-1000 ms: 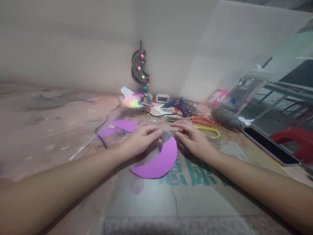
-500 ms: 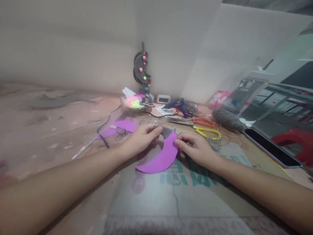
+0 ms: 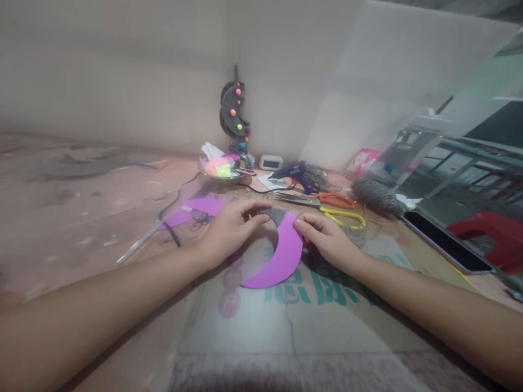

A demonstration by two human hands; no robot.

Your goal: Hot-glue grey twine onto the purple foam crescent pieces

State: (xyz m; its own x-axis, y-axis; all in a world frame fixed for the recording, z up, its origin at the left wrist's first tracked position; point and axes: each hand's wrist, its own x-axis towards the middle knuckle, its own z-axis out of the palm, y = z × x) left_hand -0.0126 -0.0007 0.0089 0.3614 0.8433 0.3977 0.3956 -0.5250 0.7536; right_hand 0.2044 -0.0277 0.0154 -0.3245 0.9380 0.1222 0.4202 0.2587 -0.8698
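A purple crescent cutout [image 3: 281, 261], apparently foam or card, is held above the cardboard between my two hands. Grey yarn [image 3: 277, 214] is wrapped round its upper end. My left hand [image 3: 237, 226] has its thumb and forefinger on either side of that wrapped end, the other fingers hidden behind. With thumb and fingers my right hand [image 3: 322, 234] pinches the outer edge, just below the wrapping. The lower, unwrapped tip points left toward me.
Scissors [image 3: 300, 200], a blue glue gun [image 3: 298, 175], a grey yarn ball [image 3: 376, 197] and a phone [image 3: 445, 242] lie beyond and right. A bowl [image 3: 223, 177] of colourful bits stands before a dark crescent ornament [image 3: 232, 111]. Purple pieces [image 3: 204, 206] lie left on the printed cardboard [image 3: 245, 332].
The crescent has shifted slightly right and turned a little more upright. My left fingers have spread at the wrapped end, the forefinger reaching over it. The view has shifted slightly.
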